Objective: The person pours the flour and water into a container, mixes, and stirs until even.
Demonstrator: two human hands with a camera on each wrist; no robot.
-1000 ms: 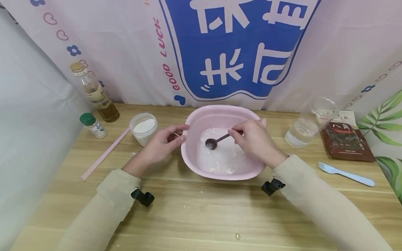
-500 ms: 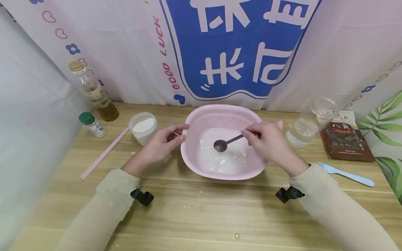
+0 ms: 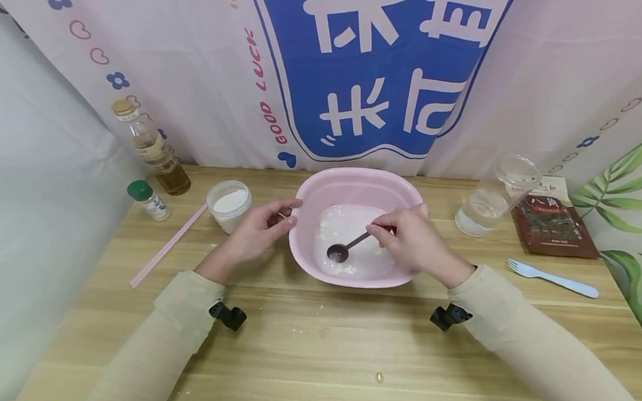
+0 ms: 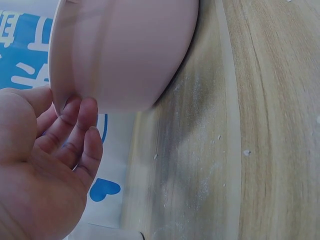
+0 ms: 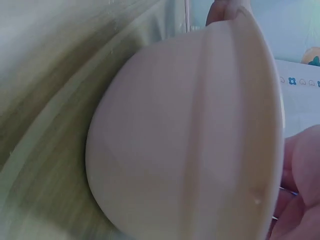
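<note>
A pink basin (image 3: 303, 248) stands on the wooden table with whitish liquid and pale lumps (image 3: 333, 226) in its bottom. My left hand (image 3: 261, 230) pinches the basin's left rim, thumb on one side and fingertips beneath; the left wrist view shows this hand (image 4: 55, 145) from the palm side. Over the basin's right side, my right hand (image 3: 415, 240) holds a dark brown measuring spoon (image 3: 338, 252) by its handle. The spoon's bowl is low in the basin, near the front. In the right wrist view the basin wall (image 5: 150, 135) hides most of the right hand (image 5: 302, 175) and the spoon.
Left of the basin are a tub of white powder (image 3: 230, 204), pink chopsticks (image 3: 169, 246), a green-capped shaker (image 3: 148, 200) and an oil bottle (image 3: 160, 160). At right stand a clear cup of water (image 3: 480, 213), a brown spice packet (image 3: 557, 224) and a blue fork (image 3: 553, 278).
The spoon went right and up with my right hand, then came back left and toward the front of the basin. My left hand has stayed at the rim.
</note>
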